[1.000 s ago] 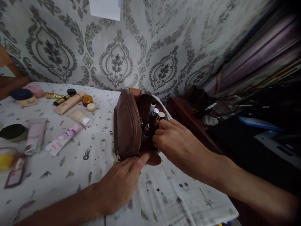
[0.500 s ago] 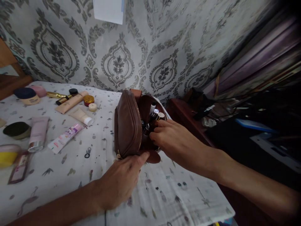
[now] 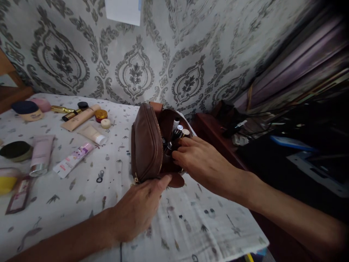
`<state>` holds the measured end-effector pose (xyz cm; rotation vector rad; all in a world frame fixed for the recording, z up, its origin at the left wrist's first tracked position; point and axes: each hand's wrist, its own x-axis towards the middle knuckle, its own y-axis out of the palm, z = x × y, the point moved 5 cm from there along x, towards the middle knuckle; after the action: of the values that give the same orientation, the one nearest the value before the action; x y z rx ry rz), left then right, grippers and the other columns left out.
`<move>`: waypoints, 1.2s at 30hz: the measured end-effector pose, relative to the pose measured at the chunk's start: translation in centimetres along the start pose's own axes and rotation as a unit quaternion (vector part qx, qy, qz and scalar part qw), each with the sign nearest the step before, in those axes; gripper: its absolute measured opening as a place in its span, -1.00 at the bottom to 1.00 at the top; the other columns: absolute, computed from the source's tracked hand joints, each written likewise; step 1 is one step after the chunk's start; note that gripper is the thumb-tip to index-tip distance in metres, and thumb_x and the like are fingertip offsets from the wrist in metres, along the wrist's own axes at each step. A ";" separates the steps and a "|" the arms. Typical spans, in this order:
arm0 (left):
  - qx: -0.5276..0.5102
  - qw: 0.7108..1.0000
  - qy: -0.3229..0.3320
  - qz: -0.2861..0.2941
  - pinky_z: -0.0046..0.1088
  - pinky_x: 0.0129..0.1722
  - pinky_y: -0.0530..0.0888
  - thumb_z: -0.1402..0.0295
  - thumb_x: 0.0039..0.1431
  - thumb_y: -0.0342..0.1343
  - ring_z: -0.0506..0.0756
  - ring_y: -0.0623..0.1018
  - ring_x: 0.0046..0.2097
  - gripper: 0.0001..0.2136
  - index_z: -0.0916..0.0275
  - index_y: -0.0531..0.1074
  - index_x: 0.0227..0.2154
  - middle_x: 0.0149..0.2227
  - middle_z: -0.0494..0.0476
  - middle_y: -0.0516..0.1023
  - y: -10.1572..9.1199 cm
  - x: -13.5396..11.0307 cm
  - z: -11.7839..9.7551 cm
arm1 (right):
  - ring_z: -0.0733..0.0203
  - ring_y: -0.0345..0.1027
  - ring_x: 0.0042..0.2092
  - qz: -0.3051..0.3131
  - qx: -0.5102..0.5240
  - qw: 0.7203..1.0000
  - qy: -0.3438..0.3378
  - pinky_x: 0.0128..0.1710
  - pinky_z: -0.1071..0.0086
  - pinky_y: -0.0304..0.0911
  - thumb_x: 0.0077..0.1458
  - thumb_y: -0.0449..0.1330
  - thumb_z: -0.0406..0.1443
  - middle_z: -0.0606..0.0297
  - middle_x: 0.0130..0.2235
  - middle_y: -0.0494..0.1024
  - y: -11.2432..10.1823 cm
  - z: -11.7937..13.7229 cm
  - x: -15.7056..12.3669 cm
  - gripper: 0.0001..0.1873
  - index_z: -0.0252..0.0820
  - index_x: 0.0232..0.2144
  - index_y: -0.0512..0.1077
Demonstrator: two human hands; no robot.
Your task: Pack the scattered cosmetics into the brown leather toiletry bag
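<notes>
R hand now slightly further L at brn bag.

Dim light, shadowy right side, edges seemingly blurred

The right hand reaches into the open bag. The left hand touches the bag's near end. Tubes and jars lie left of the bag.

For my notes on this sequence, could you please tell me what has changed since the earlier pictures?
The right hand has shifted slightly left at the open brown bag; no grasp or release shows. The left hand stays at its near end; the tubes and jars stay put.
</notes>
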<state>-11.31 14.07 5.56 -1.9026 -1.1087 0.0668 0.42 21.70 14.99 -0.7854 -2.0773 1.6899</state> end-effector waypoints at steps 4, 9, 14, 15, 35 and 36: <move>0.003 1.000 0.006 -0.001 -0.19 -0.02 0.58 0.57 0.27 -0.14 0.19 0.57 0.03 -0.45 0.29 -0.09 0.30 -0.06 0.28 0.56 0.0 -0.1 0.0 | 0.10 0.28 -0.25 0.005 -0.003 1.000 -0.007 -0.27 0.26 0.01 0.02 0.23 -0.52 0.24 -0.45 0.52 -0.1 0.1 -0.1 -0.83 -0.21 -0.52 0.43; 0.005 1.000 0.001 0.008 -0.19 0.01 0.57 0.56 0.30 -0.15 0.18 0.56 0.04 -0.45 0.28 -0.11 0.32 -0.05 0.29 0.55 -0.1 -0.1 0.0 | 0.20 0.22 -0.35 -0.005 0.035 0.999 -0.027 -0.29 0.32 0.09 0.17 0.12 -0.50 0.25 -0.46 0.49 -1.2 0.1 -0.3 -0.70 -0.22 -0.59 0.37; 0.002 1.000 -0.004 0.007 -0.18 0.03 0.56 0.59 0.30 -0.15 0.18 0.57 0.04 -0.45 0.26 -0.09 0.31 0.00 0.30 0.54 -0.1 0.0 0.0 | 0.22 0.26 -0.34 -0.060 0.070 0.996 -0.011 -0.33 0.36 0.13 0.28 0.05 -0.41 0.24 -0.45 0.47 -2.9 -0.6 -0.7 -0.66 -0.23 -0.55 0.39; 0.001 1.000 -0.003 0.005 -0.17 0.03 0.56 0.59 0.30 -0.16 0.18 0.57 0.04 -0.45 0.25 -0.09 0.31 0.00 0.30 0.54 -0.1 0.0 0.0 | 0.21 0.26 -0.34 -0.085 0.074 0.994 -0.002 -0.33 0.35 0.14 0.30 0.03 -0.39 0.24 -0.45 0.47 -3.4 -0.9 -0.7 -0.65 -0.23 -0.53 0.41; 0.015 1.000 0.015 -0.013 -0.20 0.05 0.55 0.57 0.30 -0.16 0.15 0.55 0.06 -0.46 0.29 -0.08 0.32 0.06 0.33 0.51 0.1 -0.3 0.2 | -0.13 0.18 0.11 0.017 -0.118 0.993 -0.015 0.10 0.05 0.09 0.10 0.29 -0.33 -0.07 -0.04 0.51 -1.8 -1.3 4.0 -0.83 -0.37 -0.30 0.59; 0.014 1.000 0.015 -0.013 -0.20 0.04 0.56 0.57 0.30 -0.16 0.15 0.56 0.05 -0.46 0.29 -0.08 0.31 0.05 0.32 0.52 0.0 -0.2 0.1 | -0.13 0.18 0.12 0.024 -0.115 0.993 -0.009 0.11 0.05 0.09 0.10 0.28 -0.33 -0.07 -0.04 0.51 -1.7 -1.5 4.1 -0.82 -0.38 -0.29 0.59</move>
<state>-11.48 13.99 5.36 -1.8585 -1.1068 0.0399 -2.25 25.10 16.71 -0.8974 -2.3113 1.5038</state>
